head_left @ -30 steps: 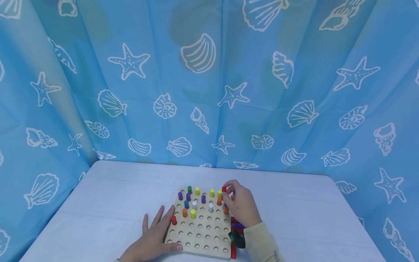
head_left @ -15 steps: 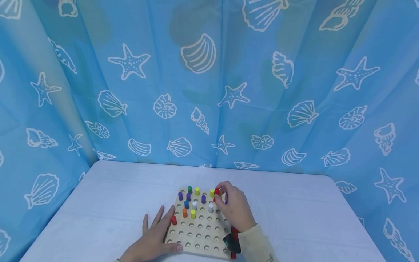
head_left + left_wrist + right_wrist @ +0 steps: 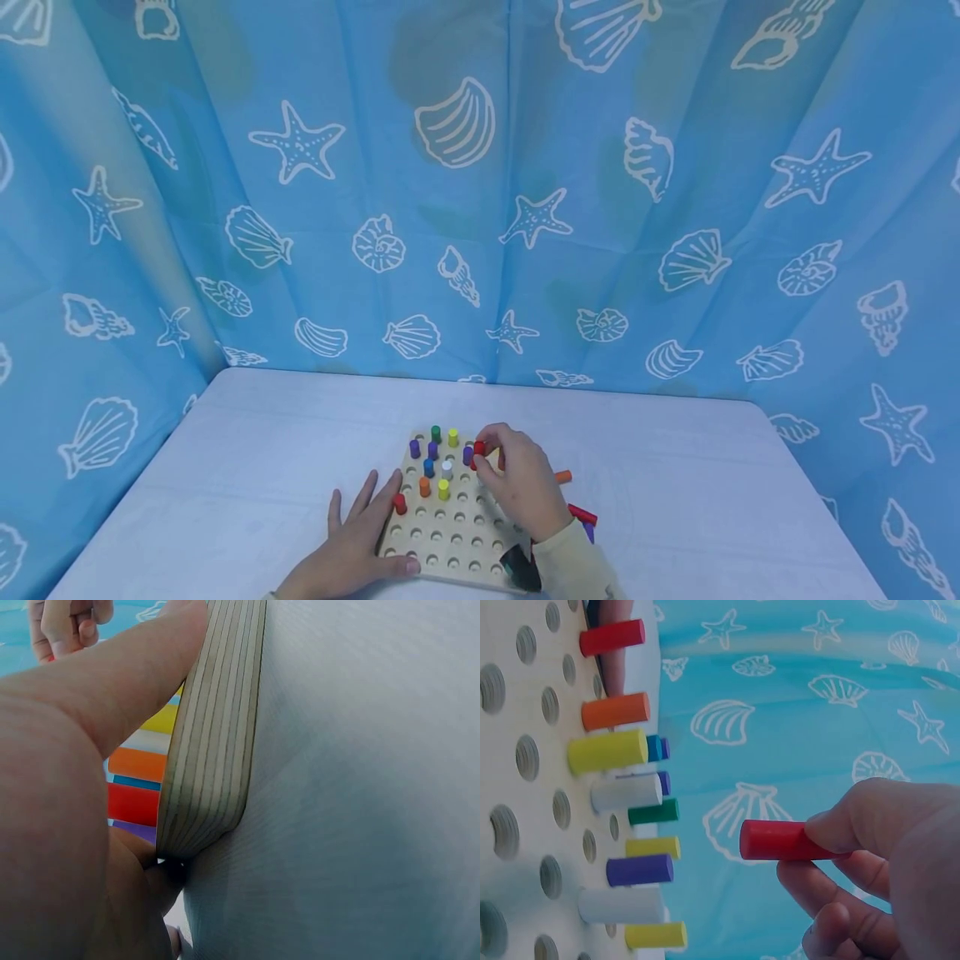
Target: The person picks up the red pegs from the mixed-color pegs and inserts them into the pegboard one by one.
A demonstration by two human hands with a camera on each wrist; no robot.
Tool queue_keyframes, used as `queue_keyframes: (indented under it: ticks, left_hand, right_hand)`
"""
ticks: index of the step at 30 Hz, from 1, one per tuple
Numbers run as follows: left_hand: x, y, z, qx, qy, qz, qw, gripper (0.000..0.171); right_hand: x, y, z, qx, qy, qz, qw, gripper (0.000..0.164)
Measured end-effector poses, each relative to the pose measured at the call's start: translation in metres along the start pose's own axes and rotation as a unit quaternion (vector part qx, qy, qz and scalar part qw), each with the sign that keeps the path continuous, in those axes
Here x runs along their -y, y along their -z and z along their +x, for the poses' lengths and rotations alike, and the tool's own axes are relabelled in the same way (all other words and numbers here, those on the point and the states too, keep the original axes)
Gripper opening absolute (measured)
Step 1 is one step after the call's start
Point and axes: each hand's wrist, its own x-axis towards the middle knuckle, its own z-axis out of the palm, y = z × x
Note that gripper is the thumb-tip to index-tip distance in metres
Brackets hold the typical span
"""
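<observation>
A pale wooden pegboard [image 3: 444, 548] with rows of round holes lies on the table. My right hand [image 3: 521, 479] pinches a red peg [image 3: 772, 840] between thumb and fingers, above the far right part of the board. In the right wrist view the peg's free end points toward the board, with a gap between. My left hand [image 3: 348, 542] rests against the board's left side, fingers spread, thumb at the near edge. Upright pegs fill some far holes: orange [image 3: 424, 487], yellow [image 3: 443, 490], white [image 3: 447, 470], and another red one [image 3: 401, 503] beside the left fingers.
Right of the board lie loose pegs, among them an orange one [image 3: 562, 477], a red one [image 3: 582, 514] and a purple one [image 3: 589, 531]. A dark wrist device [image 3: 520, 569] overhangs the board's near right corner. A blue shell-patterned curtain [image 3: 480, 208] hangs behind the white table [image 3: 285, 433].
My right hand has moved left over the board with the red peg, from its far right corner toward the purple peg. Loose pegs on the right have come into view. My left hand stays put.
</observation>
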Motion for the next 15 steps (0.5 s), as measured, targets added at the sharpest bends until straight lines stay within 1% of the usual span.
queue_keyframes:
  ticks: [5,9,15]
  left_hand:
    - [0.003,0.0,0.002,-0.002,-0.012,0.0,0.9999,0.116]
    - [0.004,-0.001,0.004,-0.001,-0.014,0.0,0.9999,0.115]
    - [0.004,-0.001,0.002,0.002,-0.007,-0.002,1.0,0.117]
  right_hand:
    - [0.003,-0.004,-0.002,-0.001,0.032,-0.009,0.999,0.021]
    - [0.004,-0.007,-0.003,0.007,0.041,-0.006,0.999,0.02]
    - [0.007,-0.014,-0.007,0.015,0.056,0.004,0.998,0.017]
